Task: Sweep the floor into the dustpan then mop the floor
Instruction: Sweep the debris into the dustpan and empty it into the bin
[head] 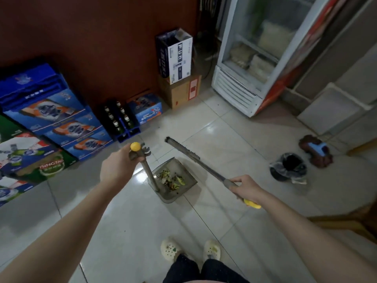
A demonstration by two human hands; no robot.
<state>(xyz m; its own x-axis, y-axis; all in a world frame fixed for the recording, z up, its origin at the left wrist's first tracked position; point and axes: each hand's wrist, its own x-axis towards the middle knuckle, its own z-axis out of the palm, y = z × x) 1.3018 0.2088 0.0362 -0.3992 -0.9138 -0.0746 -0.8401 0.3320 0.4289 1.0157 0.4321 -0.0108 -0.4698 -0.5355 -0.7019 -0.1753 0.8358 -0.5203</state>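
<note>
Floor [142, 231]: one, pale glossy tile, glare patches near the pan.
Cooler [255, 58]: one, glass door, white grille at the base, standing far right.
Carton stack [51, 119]: one pile along the dark red wall, blue and green printed boxes; count unclear, cut by the left edge.
Cardboard boxes: two, white-and-navy box [175, 56] on top of brown box [179, 92].
Bottle crate [122, 123]: one, blue, dark bottles upright inside; number too blurred to fix.
Small blue carton [145, 109]: one, just beside the crate.
Broom [193, 158]: one, lifted off the floor, head up and away, slanting above the dustpan.
Dustpan [171, 196]: one, long-handled, pan flat on the tiles ahead of the feet, handle upright with a yellow cap.
Bin [275, 166]: one, black, clear liner, right of the pan.
Mop head [315, 150]: one, reddish with a blue plate, on the floor just beyond the bin.
Left hand [118, 166]: fingers wrapped round the dustpan handle top.
Right hand [246, 187]: fingers curled round the broom handle near its yellow end.
Shoes: two, pale clogs [170, 250], bottom centre.
Debris [173, 178]: one small heap of leaves and scraps inside the pan.
</note>
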